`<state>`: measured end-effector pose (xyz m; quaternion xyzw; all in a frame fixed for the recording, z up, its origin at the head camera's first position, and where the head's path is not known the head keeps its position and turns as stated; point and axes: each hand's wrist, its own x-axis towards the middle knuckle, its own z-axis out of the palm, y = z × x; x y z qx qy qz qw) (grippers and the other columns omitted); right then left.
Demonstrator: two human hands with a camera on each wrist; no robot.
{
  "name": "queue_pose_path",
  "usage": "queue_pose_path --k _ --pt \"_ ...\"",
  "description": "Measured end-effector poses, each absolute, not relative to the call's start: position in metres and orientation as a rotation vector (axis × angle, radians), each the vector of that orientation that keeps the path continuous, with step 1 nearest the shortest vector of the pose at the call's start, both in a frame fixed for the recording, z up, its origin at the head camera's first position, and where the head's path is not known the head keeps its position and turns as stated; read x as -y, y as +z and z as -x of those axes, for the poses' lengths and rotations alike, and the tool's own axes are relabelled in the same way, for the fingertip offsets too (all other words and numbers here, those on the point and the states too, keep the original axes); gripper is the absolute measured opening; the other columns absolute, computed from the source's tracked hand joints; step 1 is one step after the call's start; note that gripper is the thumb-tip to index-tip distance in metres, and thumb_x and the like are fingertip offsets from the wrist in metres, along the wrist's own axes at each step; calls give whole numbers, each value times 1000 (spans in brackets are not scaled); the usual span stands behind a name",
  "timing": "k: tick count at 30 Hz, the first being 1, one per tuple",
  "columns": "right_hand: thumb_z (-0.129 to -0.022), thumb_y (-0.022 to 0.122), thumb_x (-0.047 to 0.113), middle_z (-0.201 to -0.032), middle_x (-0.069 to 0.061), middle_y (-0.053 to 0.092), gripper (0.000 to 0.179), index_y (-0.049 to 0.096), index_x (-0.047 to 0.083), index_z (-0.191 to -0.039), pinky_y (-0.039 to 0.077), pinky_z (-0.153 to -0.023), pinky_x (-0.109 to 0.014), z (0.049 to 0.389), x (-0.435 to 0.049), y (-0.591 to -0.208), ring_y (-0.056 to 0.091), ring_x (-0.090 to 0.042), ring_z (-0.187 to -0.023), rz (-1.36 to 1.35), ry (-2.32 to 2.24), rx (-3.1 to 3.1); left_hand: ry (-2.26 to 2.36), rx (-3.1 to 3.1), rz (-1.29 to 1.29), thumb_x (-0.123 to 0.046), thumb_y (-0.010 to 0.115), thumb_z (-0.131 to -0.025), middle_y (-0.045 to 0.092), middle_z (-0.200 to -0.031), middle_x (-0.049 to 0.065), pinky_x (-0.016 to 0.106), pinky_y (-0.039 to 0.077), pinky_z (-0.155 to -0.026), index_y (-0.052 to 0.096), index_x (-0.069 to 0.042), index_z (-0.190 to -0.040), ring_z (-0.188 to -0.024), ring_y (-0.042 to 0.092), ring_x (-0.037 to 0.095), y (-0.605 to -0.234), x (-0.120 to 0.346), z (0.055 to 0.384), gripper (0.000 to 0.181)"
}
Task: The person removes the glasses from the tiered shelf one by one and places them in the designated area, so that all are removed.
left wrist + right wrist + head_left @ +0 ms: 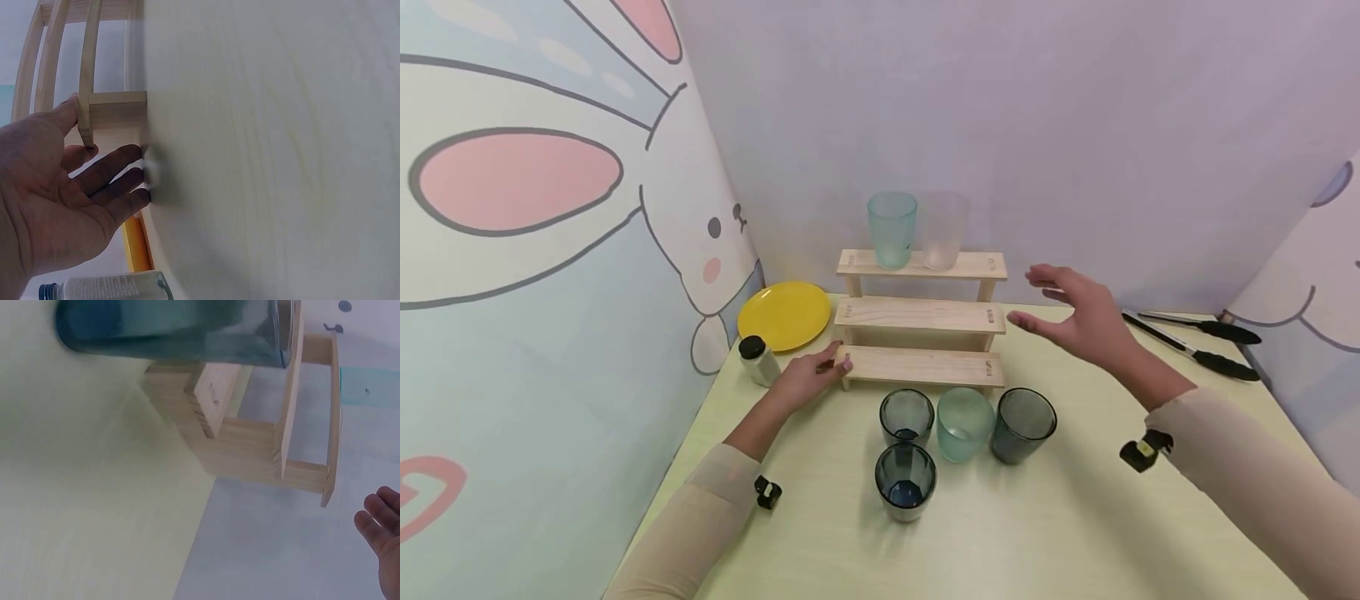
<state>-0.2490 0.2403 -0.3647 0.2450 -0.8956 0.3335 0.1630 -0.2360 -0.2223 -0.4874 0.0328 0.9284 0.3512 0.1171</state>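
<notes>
A three-tier wooden rack (917, 315) stands against the back wall. My left hand (807, 379) pinches the left end of its lowest board; the left wrist view shows thumb and index finger at the board end (86, 125), other fingers loosely spread. To the right of the rack, my right hand (1078, 317) is raised with fingers apart, holding nothing. On the top board sit an aqua frosted glass (892, 231) and a clear frosted glass (943, 233). Before the rack stand another aqua glass (965, 427) and dark glasses (1024, 427), one of them (906, 483) nearest me.
At the back left lie a yellow plate (785, 315) and, beside my left hand, a small black-capped bottle (759, 362). Black-handled tongs (1221, 364) rest at the far right. Walls with printed cartoon rabbits (550, 267) enclose the table (1000, 533).
</notes>
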Motion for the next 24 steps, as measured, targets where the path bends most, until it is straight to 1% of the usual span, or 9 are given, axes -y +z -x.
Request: queue_pose_path --k 4,10,14,19,24 --pt "-93 92 30 -154 -23 64 82 54 4 -161 53 -118 -57 271 -238 -362 63 -46 -142 -641 1042 2602 999 -2736 -113 -72 56 -107 55 -166 19 60 43 -128 35 -23 -175 -157 52 41 -489 223 238 86" --pt "-96 90 37 -164 -23 56 92 44 6 -168 45 -126 -59 296 -228 -357 53 -43 -153 -604 1129 2643 1026 -2725 -111 -71 58 -106 58 -164 19 59 43 -128 35 -23 -174 -155 54 39 -490 224 237 87" --pt "-96 89 40 -169 -21 52 96 39 9 -172 43 -129 -59 307 -219 -351 50 -41 -157 -595 1153 2662 1041 -2714 -99 -72 58 -106 56 -166 18 59 43 -129 34 -24 -175 -157 52 39 -490 223 238 87" --pt "-95 89 42 -170 -20 51 100 37 9 -173 41 -130 -58 317 -209 -348 48 -39 -159 -585 1213 2660 1047 -2710 -93 -72 59 -105 54 -168 18 59 43 -129 34 -25 -175 -158 51 39 -490 224 238 88" --pt "-95 87 50 -172 -18 49 103 34 11 -174 41 -131 -57 326 -197 -345 46 -38 -160 -569 1238 2665 1045 -2703 -72 -71 59 -106 52 -170 17 59 42 -130 34 -26 -175 -159 49 39 -488 223 236 87"
